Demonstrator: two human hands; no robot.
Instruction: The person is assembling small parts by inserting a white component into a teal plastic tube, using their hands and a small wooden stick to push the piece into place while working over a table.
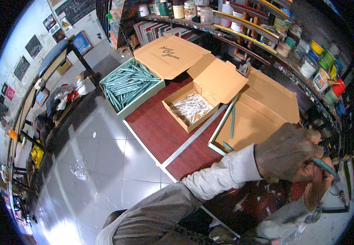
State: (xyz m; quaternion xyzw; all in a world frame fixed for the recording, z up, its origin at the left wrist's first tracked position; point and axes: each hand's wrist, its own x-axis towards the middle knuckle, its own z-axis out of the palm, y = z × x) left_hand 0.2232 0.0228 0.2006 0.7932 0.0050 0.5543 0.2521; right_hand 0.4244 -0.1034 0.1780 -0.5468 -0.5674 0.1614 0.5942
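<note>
Noted script [171,51] on box lid [152,51], table's [148,114] far edge; holding green stick [325,167] in right fingers [316,179] (cannot tell for left hand [285,150]), slanted toward right edge.

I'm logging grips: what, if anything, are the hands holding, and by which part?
A slim green stick, held where the left hand and right hand meet; one end juts out, but the gripped part is hidden.

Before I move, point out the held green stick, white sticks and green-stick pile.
Held green stick [324,166]: head view, exposed shaft.
White sticks [192,107]: head view, pile's middle.
Green-stick pile [131,84]: head view, middle of heap.
</note>
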